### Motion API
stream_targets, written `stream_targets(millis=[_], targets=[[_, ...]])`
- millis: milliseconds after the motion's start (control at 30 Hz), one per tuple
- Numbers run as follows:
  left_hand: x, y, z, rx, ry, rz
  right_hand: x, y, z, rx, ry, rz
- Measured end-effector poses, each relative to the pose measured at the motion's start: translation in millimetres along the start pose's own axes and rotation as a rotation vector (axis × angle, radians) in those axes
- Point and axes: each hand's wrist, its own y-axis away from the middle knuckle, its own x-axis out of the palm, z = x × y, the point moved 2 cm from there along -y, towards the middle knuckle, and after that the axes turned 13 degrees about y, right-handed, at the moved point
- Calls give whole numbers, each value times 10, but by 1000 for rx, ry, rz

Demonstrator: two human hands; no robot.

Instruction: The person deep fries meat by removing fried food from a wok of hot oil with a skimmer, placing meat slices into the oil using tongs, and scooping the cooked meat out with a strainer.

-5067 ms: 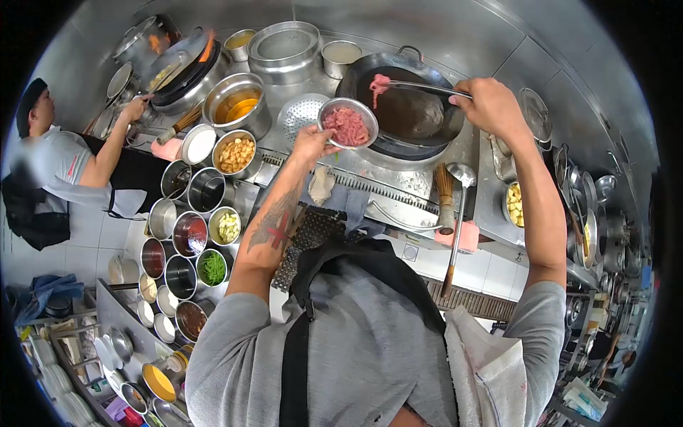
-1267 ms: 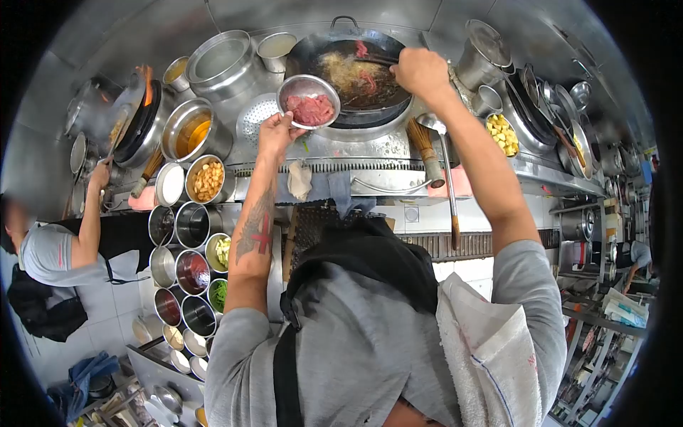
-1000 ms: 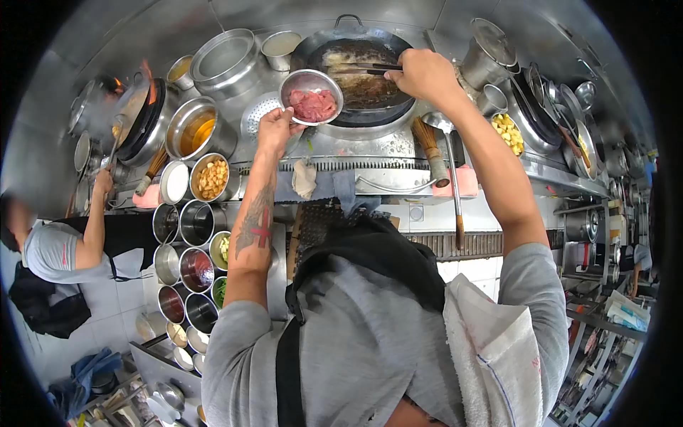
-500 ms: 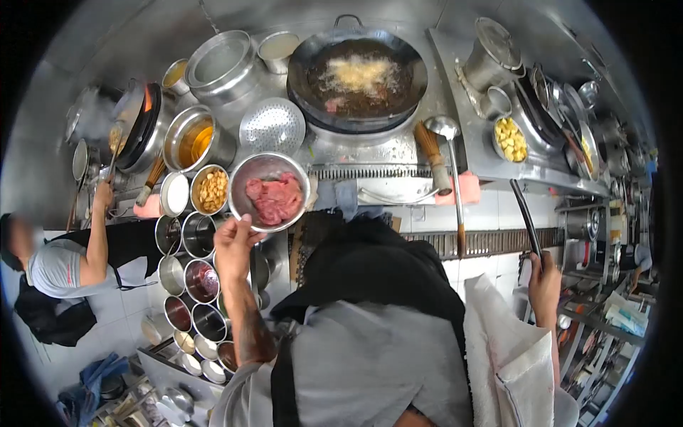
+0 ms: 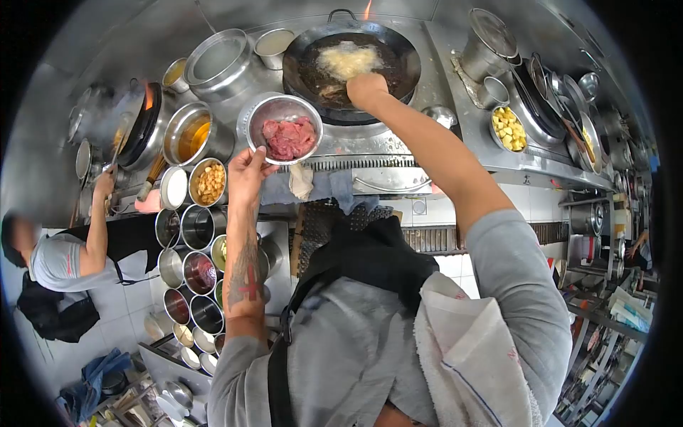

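My left hand (image 5: 250, 173) grips the rim of a metal bowl (image 5: 260, 151) with its thumb on the edge. Raw red meat (image 5: 288, 138) lies in the bowl, just left of the wok. My right hand (image 5: 368, 90) is closed over the near part of the wok (image 5: 409, 64), knuckles up. What it holds is hidden by the hand. Dark oil in the wok foams pale (image 5: 348, 60) beyond my right hand. A perforated strainer is mostly covered by the bowl.
At left stand a pot of orange liquid (image 5: 191, 137), a bowl of brown cubes (image 5: 209, 183) and several metal containers. A co-worker (image 5: 67, 262) handles another wok at far left. Right of my forearm are a ladle (image 5: 440, 115) and yellow cubes (image 5: 508, 131).
My right hand has come from low at the right, where it held dark tongs or chopsticks, to over the wok. My left hand has raised the bowl toward the wok. Pale foam has formed in the oil.
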Motion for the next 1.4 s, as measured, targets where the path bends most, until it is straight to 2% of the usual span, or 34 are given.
stream_targets(millis=[67, 167, 233, 300, 367, 433, 500, 567, 600, 633, 667, 700, 800, 900, 1067, 1167, 1233, 1333, 1400], targets=[[31, -10, -72, 1, -5, 2, -107, -224, -118, 29, 25, -38], [0, -112, -70, -23, -26, 16, -638, -176, -399, 58, 57, -76], [7, -229, 0, -38, -49, 29, -835, -144, -643, 25, 146, -213], [85, -372, 100, -35, 3, 60, -1133, 88, -862, 106, 30, -158], [249, -474, 135, -50, 41, 48, -1181, 354, -1010, 185, 77, -346], [416, -524, 156, -29, 97, 0, -1294, 798, -972, 226, -88, -336], [414, -765, 291, -18, 73, 34, -1215, 1132, -872, 175, -210, -386], [514, -886, 304, 5, 54, 83, -1208, 1393, -771, 17, -300, -396], [580, -893, 279, 39, 20, 127, -1216, 1461, -731, 6, -304, -298], [646, -902, 247, 72, -17, 172, -1137, 1423, -712, 12, -299, -301], [640, -995, 300, 40, 46, 266, -965, 1339, -668, -27, -289, -241], [687, -1008, 326, 41, 46, 275, -928, 1294, -626, -65, -280, -179], [737, -1045, 461, -115, 203, 173, -941, 1236, -645, -18, -225, -153], [644, -1067, 500, -79, 257, 80, -1181, 1311, -802, -18, -239, -208], [532, -1065, 485, -78, 317, 9, -1360, 1235, -1193, 125, -358, -276], [489, -1099, 505, -71, 296, -37, -1343, 1131, -1182, 211, -379, -272], [423, -1146, 548, -80, 189, -64, -1269, 1013, -1194, 218, -394, -260], [416, -1183, 560, -43, 206, -113, -1026, 779, -1117, 274, -338, -252], [435, -1245, 512, -38, 172, -109, -897, 619, -1044, 313, -189, -106]])
